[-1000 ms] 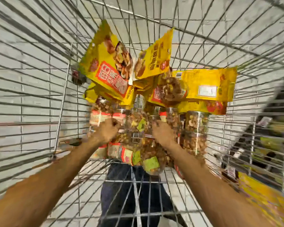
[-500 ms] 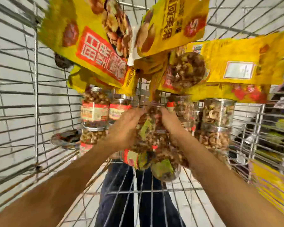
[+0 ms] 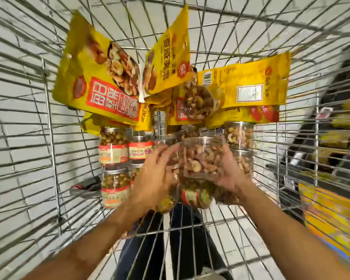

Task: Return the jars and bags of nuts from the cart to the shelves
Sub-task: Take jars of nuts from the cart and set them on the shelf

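A second ago I was only reaching in among the jars. Now my left hand (image 3: 156,178) and right hand (image 3: 229,170) are clamped either side of one clear jar of mixed nuts (image 3: 198,156), lifted above the other jars (image 3: 113,150) in the cart (image 3: 49,110); I judge it ready for the shelves.
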{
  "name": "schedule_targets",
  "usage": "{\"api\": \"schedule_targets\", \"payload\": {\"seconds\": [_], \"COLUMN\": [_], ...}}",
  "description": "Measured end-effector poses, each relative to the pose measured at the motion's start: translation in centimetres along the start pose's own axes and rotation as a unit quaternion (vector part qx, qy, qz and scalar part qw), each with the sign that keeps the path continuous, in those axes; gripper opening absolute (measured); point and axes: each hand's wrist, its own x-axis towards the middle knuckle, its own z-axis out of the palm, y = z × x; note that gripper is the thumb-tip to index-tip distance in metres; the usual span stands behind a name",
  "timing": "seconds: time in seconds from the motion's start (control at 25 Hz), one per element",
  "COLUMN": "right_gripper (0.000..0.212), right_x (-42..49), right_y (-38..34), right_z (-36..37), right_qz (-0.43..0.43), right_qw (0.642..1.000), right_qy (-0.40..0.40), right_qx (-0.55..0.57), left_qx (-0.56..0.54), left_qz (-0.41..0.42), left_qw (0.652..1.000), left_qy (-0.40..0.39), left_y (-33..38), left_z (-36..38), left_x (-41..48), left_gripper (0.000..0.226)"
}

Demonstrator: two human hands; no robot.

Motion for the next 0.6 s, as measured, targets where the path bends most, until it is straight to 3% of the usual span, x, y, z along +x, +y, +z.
{"api": "schedule_targets", "payload": {"seconds": [0.08,0.16,0.24,0.32,0.44,0.48,0.56,0.6], "right_gripper": [0.080,0.078,0.075,0.073,0.072,0.073,0.077,0.078], "right_x": [0.2,0.7,1.0,1.3,2.0,2.2,2.5,2.5], "right_y": [-1.3,-2.3,-2.8,-3.1,-3.6,-3.5,-3.6,-3.7], "right_z": [-2.5,-4.3,-5.3,-6.2,-7.4,-7.8,-8.3,-8.4], "right_qz": [-0.027,-0.052,-0.071,-0.077,-0.085,-0.086,-0.098,-0.104], "right_qw": [0.996,0.990,0.985,0.985,0.985,0.986,0.984,0.983], "right_qy": [0.078,0.130,0.147,0.142,0.122,0.118,0.124,0.125], "right_qx": [0.012,0.023,0.048,0.067,0.085,0.086,0.083,0.086], "left_qx": [-0.212,-0.302,-0.350,-0.366,-0.300,-0.278,-0.279,-0.262], "left_qz": [-0.193,-0.283,-0.349,-0.383,-0.407,-0.399,-0.386,-0.399], "left_qw": [0.958,0.910,0.867,0.846,0.862,0.872,0.879,0.879], "left_qy": [0.023,-0.013,-0.062,-0.057,-0.038,-0.050,-0.025,0.020], "left_y": [0.3,0.8,2.0,3.1,3.6,3.2,1.9,1.1], "left_z": [2.0,4.8,7.2,9.2,11.8,12.7,14.4,15.1], "left_x": [3.3,7.2,10.4,12.9,15.0,15.4,15.9,16.1], "left_gripper": [0.046,0.053,0.070,0.086,0.148,0.148,0.102,0.090]}}
